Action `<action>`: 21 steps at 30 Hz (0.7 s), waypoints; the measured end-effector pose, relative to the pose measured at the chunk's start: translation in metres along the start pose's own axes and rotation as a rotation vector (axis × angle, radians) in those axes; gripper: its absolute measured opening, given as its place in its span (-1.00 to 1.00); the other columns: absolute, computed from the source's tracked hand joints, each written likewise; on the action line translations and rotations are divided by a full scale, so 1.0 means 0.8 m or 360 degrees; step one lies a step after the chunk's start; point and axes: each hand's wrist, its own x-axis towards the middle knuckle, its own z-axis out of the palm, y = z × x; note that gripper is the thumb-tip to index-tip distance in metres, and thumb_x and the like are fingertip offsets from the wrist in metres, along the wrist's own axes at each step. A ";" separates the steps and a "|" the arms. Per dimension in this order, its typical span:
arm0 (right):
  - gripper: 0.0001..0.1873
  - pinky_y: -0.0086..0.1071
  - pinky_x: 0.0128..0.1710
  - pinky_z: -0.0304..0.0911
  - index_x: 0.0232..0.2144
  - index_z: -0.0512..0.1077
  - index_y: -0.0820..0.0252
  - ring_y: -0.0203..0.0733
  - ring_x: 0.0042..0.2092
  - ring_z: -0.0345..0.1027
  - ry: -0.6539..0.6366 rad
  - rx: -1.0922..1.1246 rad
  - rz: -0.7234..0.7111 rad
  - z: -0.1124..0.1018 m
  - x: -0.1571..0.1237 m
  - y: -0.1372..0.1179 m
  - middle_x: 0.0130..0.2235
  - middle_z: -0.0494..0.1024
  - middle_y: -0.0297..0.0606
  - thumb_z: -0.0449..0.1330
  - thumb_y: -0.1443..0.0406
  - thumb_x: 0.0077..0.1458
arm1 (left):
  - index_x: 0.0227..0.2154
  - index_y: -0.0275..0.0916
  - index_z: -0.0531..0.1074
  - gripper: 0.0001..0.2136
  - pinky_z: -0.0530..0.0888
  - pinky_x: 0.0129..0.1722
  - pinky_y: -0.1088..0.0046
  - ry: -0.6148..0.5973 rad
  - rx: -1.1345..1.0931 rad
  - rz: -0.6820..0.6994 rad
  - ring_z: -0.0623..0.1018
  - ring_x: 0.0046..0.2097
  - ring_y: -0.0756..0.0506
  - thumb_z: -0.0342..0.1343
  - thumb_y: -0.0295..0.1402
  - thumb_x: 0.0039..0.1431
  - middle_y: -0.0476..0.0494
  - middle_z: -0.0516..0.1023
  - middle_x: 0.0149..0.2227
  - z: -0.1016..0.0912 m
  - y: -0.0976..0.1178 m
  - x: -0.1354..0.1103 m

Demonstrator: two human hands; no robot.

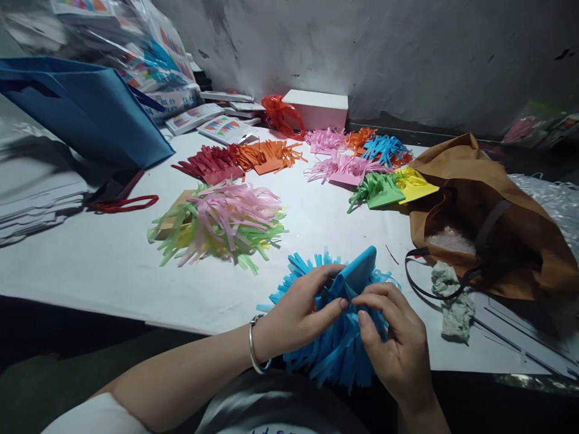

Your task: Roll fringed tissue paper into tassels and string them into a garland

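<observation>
Blue fringed tissue paper hangs over the table's front edge, its uncut folded band sticking up between my hands. My left hand is closed on that band, thumb toward the near side and fingers behind it. The fingertips of my right hand pinch the blue paper just right of my left thumb. More blue strips spread out on the table behind my hands. Beyond them to the left lies a loose pile of pink fringed paper with green and yellow strips under it.
Folded fringes lie further back: dark red, orange, pink, green, yellow. A brown bag and crumpled paper are at the right. At the left stands a blue bag; a white box sits by the wall.
</observation>
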 end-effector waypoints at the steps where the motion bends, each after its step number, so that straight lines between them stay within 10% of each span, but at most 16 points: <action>1: -0.91 -0.28 -0.16 0.25 -0.23 0.43 0.13 -0.18 -0.17 0.31 0.0005 -0.0042 -0.0012 0.000 0.000 0.000 -0.25 0.40 -0.27 0.17 0.38 0.20 | 0.12 -0.26 0.31 -0.61 0.47 -0.06 0.25 0.0003 -0.0004 0.0007 0.51 -0.05 -0.18 0.10 -0.29 0.26 -0.29 0.52 0.00 0.000 0.001 0.000; 21: -0.92 -0.45 -0.48 0.24 -0.33 0.47 0.07 -0.20 -0.23 0.38 -0.0033 0.0215 0.0334 -0.002 0.006 -0.004 -0.28 0.43 -0.27 0.18 0.28 0.23 | 0.13 -0.22 0.29 -0.62 0.47 -0.06 0.26 -0.0028 0.0076 0.0066 0.50 -0.06 -0.16 0.07 -0.29 0.28 -0.25 0.50 -0.02 0.001 0.000 -0.003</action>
